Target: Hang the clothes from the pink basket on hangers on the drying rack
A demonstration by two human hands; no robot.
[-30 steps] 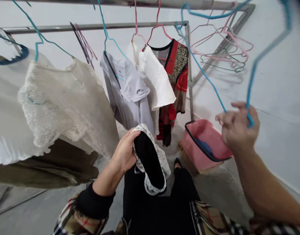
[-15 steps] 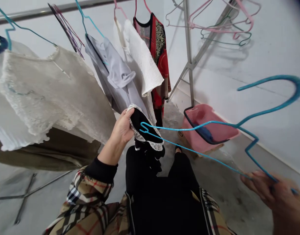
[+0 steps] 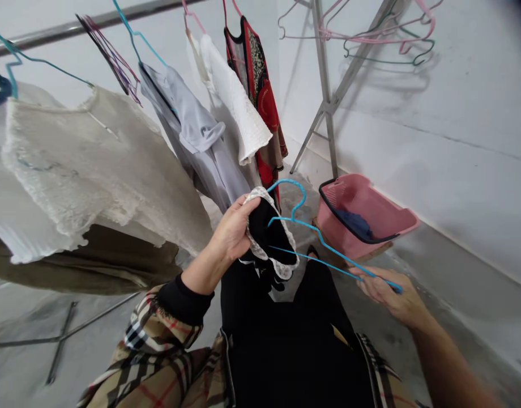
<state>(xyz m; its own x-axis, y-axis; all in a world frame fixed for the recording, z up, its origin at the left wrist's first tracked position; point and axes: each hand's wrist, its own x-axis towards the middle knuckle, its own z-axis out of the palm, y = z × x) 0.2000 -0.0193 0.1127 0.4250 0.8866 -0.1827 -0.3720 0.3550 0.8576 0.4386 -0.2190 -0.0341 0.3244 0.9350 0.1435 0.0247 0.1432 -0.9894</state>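
Note:
My left hand [image 3: 231, 231] grips a black garment with a white lace edge [image 3: 269, 241] at its collar, held up in front of my body. My right hand [image 3: 390, 294] pinches one end of a blue wire hanger [image 3: 315, 235]. The hanger's hook curls just above the garment's collar, and its lower wire runs across the lace edge. Whether the hanger goes inside the garment is unclear.
Several tops hang on a metal rack: a cream lace one [image 3: 94, 164], a grey shirt [image 3: 192, 136], a white top [image 3: 237, 107], a red patterned dress [image 3: 260, 85]. A pink basket [image 3: 362, 218] holding dark cloth sits by the wall. Empty hangers [image 3: 383, 34] hang above it.
My right hand has taken the blue hanger down from the upper right and turned it, so its hook now points left at the garment's collar. The left hand kept hold of the garment.

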